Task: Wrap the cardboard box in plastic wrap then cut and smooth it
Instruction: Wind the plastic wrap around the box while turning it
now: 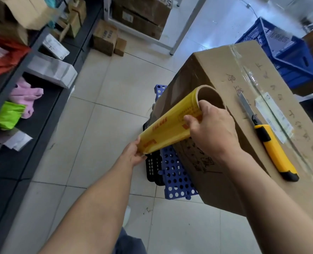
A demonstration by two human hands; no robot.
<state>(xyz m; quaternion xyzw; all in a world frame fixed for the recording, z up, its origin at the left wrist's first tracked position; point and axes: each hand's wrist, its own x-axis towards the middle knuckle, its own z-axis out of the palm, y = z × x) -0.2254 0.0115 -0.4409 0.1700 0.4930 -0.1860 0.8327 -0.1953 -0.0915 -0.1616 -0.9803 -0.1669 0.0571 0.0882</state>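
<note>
a large cardboard box (pixel 225 74) fills the right of the frame, standing on blue and black perforated plastic pallets (pixel 176 178) on a tiled floor. a yellow roll of plastic wrap (pixel 170 125) is held slanted against the box's left face at centre frame. the right hand (pixel 212 129) grips its upper end, thumb inside the tube; the left hand (pixel 133 153) clasps its lower end. a yellow utility knife (pixel 274 149) lies on the box top, blade extended. dark shelves (pixel 42 99) with parcels line the left; a blue crate (pixel 287 57) sits upper right.
</note>
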